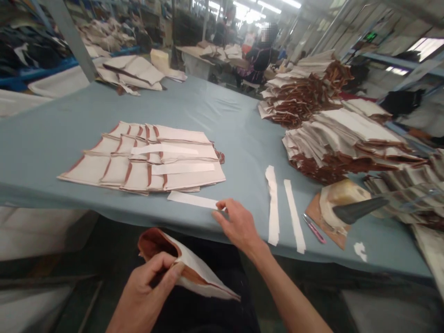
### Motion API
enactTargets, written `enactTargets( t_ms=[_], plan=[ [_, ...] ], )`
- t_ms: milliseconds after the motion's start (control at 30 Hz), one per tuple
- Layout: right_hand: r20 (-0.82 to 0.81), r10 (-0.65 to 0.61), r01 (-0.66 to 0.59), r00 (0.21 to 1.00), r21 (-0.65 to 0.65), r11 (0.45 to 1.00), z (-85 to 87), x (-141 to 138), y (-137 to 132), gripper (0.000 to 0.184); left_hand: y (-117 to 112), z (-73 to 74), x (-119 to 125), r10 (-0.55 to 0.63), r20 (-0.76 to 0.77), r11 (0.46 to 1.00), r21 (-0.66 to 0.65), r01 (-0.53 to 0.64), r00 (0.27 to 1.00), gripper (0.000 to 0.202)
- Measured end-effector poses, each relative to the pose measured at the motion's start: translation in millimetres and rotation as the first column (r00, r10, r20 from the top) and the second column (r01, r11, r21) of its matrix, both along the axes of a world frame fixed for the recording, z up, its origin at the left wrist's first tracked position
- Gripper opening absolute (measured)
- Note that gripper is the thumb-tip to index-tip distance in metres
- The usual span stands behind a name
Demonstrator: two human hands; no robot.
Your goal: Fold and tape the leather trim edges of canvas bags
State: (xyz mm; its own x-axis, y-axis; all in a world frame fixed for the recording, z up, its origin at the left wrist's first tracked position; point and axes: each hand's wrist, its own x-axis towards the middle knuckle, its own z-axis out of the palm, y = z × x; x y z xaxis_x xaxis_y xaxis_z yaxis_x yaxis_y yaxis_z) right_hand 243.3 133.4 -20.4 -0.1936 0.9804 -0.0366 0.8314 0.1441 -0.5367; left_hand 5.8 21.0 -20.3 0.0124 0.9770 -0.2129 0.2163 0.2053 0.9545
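Note:
My left hand (147,286) pinches the open edge of a pale fabric pouch (208,275) with a brown lining, held in front of the table's edge above my lap. My right hand (239,224) is at the table's front edge, thumb and forefinger closed on the right end of a white strip (190,200). Just behind that strip lie overlapping rows of pale fabric pieces (189,180) with brown edges. Two more white strips rest on top of them.
Right of my right hand lie a wide white strip (273,203), a narrow strip (294,215), pink-handled snips (314,229) and an iron-like tool (347,203), partly blurred. Tall fabric stacks (347,134) stand behind. More fabric (135,69) lies back left. A person (258,58) sits far off.

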Motion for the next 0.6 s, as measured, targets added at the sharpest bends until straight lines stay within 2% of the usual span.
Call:
enactTargets(
  t_ms=[67, 133, 200, 267, 367, 500, 533, 600],
  plan=[
    [0.074, 0.008, -0.008, 0.997, -0.002, 1.000, -2.8, 4, 20, 0.020, 0, 7.4, 3, 0.042, -0.025, 0.999, -0.003, -0.042, 0.999, 0.046],
    [0.127, 0.036, -0.034, 0.991, -0.021, 0.999, -4.3, 2, 32, 0.015, 2, 17.1, 5, 0.091, -0.051, 0.996, -0.004, -0.091, 0.995, 0.040],
    [0.147, 0.059, -0.052, 0.987, -0.052, 0.997, -4.2, -3, 35, 0.006, 3, 23.7, 6, 0.110, -0.079, 0.994, 0.022, -0.109, 0.991, 0.036],
    [0.137, 0.064, -0.053, 0.989, -0.083, 0.995, -2.0, -7, 34, 0.010, 3, 23.8, 4, 0.119, -0.119, 0.991, 0.074, -0.111, 0.986, 0.032],
    [0.061, 0.045, -0.035, 0.997, -0.156, 0.987, 5.9, -9, 29, 0.013, 0, 14.0, -1, 0.126, -0.230, 0.979, 0.187, -0.084, 0.965, 0.029],
    [-0.144, 0.016, -0.061, 0.989, -0.313, 0.948, 21.2, -14, 16, 0.021, 4, 2.7, -5, 0.178, -0.385, 0.951, 0.302, -0.058, 0.905, 0.023],
    [-0.196, 0.009, -0.077, 0.981, -0.342, 0.936, 25.4, -17, 11, 0.021, 7, 2.7, -4, 0.182, -0.414, 0.948, 0.316, -0.047, 0.892, 0.027],
    [-0.280, -0.001, -0.110, 0.960, -0.380, 0.918, 34.0, -22, 0, 0.020, 17, 5.6, 0, 0.141, -0.461, 0.941, 0.338, 0.026, 0.876, 0.049]
  ],
)
